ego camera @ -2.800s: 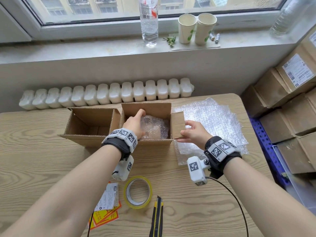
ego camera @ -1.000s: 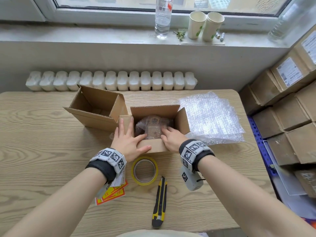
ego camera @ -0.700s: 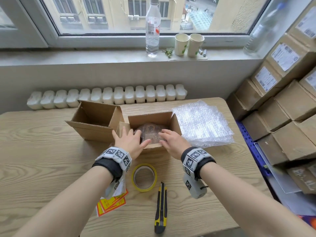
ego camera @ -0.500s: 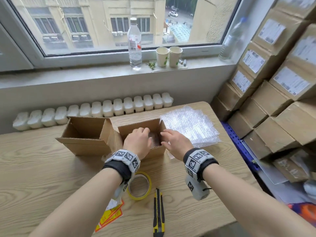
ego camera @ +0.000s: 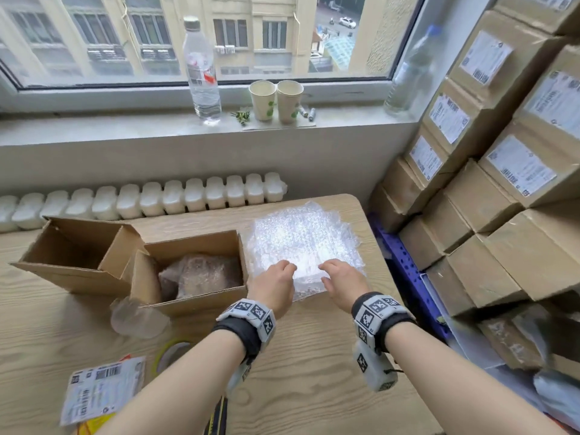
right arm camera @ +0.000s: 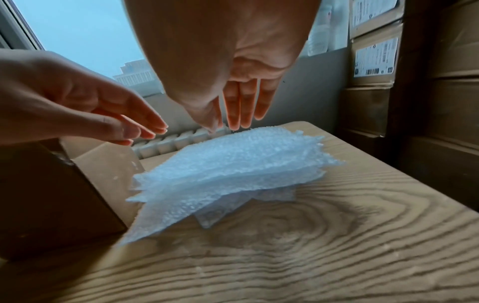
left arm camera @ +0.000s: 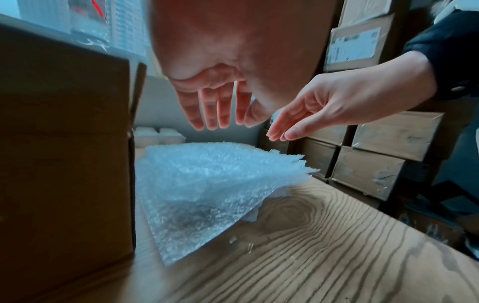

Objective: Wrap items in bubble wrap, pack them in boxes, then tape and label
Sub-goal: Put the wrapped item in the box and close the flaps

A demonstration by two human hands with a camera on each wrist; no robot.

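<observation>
An open cardboard box [ego camera: 191, 243] sits mid-table with a bubble-wrapped item [ego camera: 201, 274] inside, its flaps up. Right of it lies a stack of bubble wrap sheets [ego camera: 301, 240]. My left hand [ego camera: 279, 277] and right hand [ego camera: 337, 277] hover side by side over the stack's near edge, fingers straight and pointing down, holding nothing. The left wrist view shows my left fingers [left arm camera: 217, 110] a little above the sheets [left arm camera: 207, 174], with the right hand [left arm camera: 324, 106] beside them. In the right wrist view my right fingers [right arm camera: 241, 106] hang just over the stack [right arm camera: 233, 164].
A second open box [ego camera: 72, 255] stands empty at the left. Near the table's front lie a tape roll [ego camera: 171, 353], shipping labels [ego camera: 100, 390] and a utility knife [ego camera: 216, 419]. Labelled cartons [ego camera: 489, 183] are stacked at the right. A bottle [ego camera: 202, 67] and cups [ego camera: 276, 100] stand on the sill.
Both hands have left the box with the wrapped item and moved right, over the bubble wrap stack. The head view has swung up and to the right.
</observation>
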